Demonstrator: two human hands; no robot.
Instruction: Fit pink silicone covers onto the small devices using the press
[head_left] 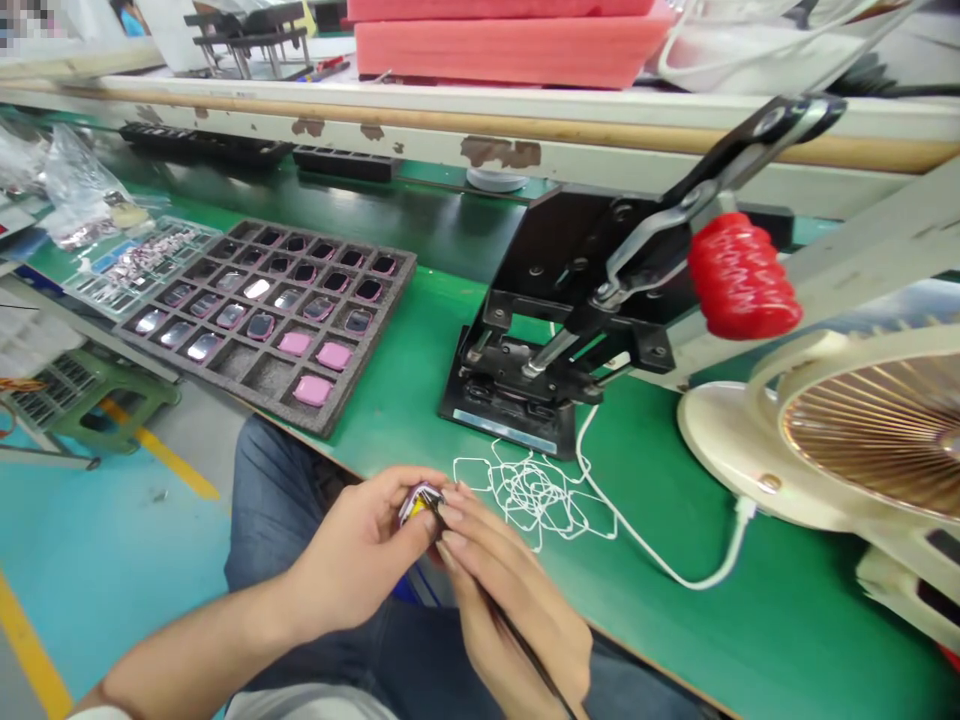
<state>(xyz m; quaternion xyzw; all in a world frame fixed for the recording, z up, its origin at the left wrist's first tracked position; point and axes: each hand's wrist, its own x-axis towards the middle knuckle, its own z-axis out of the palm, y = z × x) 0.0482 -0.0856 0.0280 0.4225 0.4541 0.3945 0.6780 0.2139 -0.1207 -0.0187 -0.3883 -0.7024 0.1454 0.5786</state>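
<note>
My left hand [358, 560] is closed around a small pink-rimmed part [417, 500] with a yellow spot, held over my lap at the bench's front edge. My right hand [510, 600] is closed on a thin dark tool [517, 640], and its fingertips touch the same small part. Both hands meet just in front of the green bench mat [675, 600]. A dark foam tray [270, 320] with several shiny and pink parts in its pockets lies to the upper left of my hands.
A black lever press [555, 330] with a red handle [742, 275] stands ahead. A tangled white cable [540, 490] runs to a cream desk fan [847, 430] on the right. Plastic bags [75, 190] and a clear tray lie far left; pink foam [510, 45] sits on the shelf.
</note>
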